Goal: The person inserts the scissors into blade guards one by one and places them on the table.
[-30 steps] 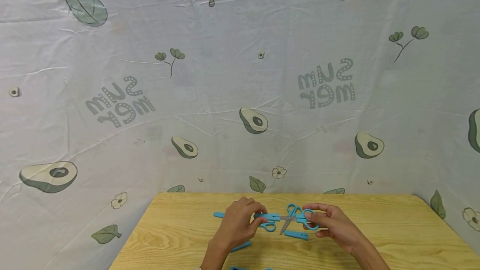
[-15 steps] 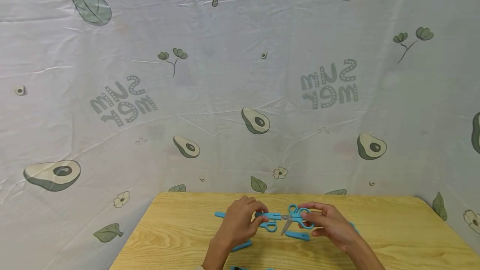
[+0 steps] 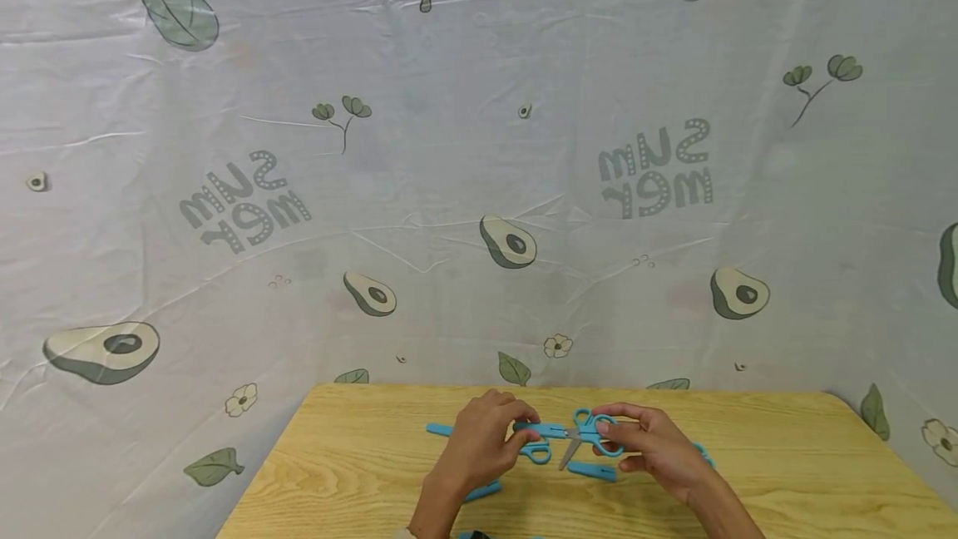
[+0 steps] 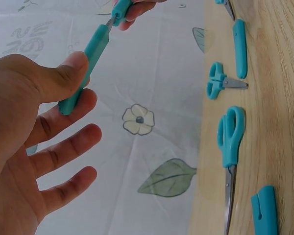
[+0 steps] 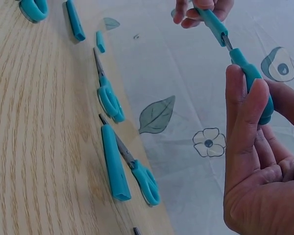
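Scissors [image 3: 591,432] between right-hand fingers [image 3: 609,431]

a wooden table [image 3: 359,472] carries loose blue scissors [image 4: 230,134] and blue blade covers [image 4: 239,47].

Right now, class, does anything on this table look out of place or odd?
Mildly untidy only: several blue scissors lie uncapped, blades bare, with loose caps scattered on the wooden table. The left hand and right hand hold one pair with its cap partly on. Nothing looks damaged.

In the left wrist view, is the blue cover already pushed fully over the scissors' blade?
No. A strip of bare metal blade shows between the blue cover held by the left hand and the handle.
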Motion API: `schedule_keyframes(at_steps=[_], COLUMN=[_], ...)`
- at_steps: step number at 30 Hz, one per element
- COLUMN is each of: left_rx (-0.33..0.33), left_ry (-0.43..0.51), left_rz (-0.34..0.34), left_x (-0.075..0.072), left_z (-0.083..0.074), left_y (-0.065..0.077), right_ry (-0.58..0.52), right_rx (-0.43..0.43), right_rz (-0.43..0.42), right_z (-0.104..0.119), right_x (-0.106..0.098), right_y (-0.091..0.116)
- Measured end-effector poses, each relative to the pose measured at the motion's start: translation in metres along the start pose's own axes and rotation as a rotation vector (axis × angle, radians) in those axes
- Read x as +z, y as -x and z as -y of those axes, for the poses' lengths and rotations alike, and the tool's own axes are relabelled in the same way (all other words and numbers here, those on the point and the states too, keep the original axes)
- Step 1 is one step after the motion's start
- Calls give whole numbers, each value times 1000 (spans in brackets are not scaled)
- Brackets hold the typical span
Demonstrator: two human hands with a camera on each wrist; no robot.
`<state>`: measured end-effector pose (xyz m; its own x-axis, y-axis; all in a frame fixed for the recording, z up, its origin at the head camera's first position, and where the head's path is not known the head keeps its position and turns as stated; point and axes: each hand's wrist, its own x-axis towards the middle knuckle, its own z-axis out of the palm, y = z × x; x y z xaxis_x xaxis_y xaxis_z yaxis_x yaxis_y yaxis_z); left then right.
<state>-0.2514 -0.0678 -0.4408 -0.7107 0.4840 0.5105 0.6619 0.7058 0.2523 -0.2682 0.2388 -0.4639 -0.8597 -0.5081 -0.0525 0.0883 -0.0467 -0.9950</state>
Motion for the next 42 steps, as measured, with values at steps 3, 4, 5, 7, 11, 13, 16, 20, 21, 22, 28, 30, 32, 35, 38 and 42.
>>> schedule_keyframes(at_steps=[3,4,5,7,11,13,16,20,21,22,28,30,32,35,38,42], left_rx=[5,9,13,19,27,25,24,26,26,28,40,46,55,65,74,82], left_ry=[2,2,0,-6,-14,-13,-12,-21,-23,-27,-43,-48,-55,-62,-62,-64], left_rz=[2,0,-1,-3,-7,-8,-7,-2,-1,0,-15,-22,-27,-30,-37,-41], left_x=[0,0,1,1,2,3,3,3,3,3,3,4,4,5,5,4], left_z=[0,0,0,1,1,1,1,1,1,1,1,1,1,1,1,0], left_y=[0,0,0,0,-1,0,0,1,1,1,2,2,3,3,3,2], right_ry=[1,1,1,4,17,26,38,58,63,67,95,106,116,121,118,95], right_rx=[3,3,3,5,11,21,24,31,35,43,46,36,26,22,26,44], right_rz=[-9,-11,-12,-17,-33,-47,-61,-86,-92,-102,-123,-125,-125,-125,-127,-143], right_z=[-1,-1,-1,-2,-2,-2,-1,1,1,1,1,0,-1,-1,-1,-1], right_x=[0,0,1,1,2,2,4,6,7,7,9,9,10,10,11,14], right_y=[-1,-1,-2,-2,-2,-2,-2,-2,-2,-3,-5,-6,-6,-6,-6,-7])
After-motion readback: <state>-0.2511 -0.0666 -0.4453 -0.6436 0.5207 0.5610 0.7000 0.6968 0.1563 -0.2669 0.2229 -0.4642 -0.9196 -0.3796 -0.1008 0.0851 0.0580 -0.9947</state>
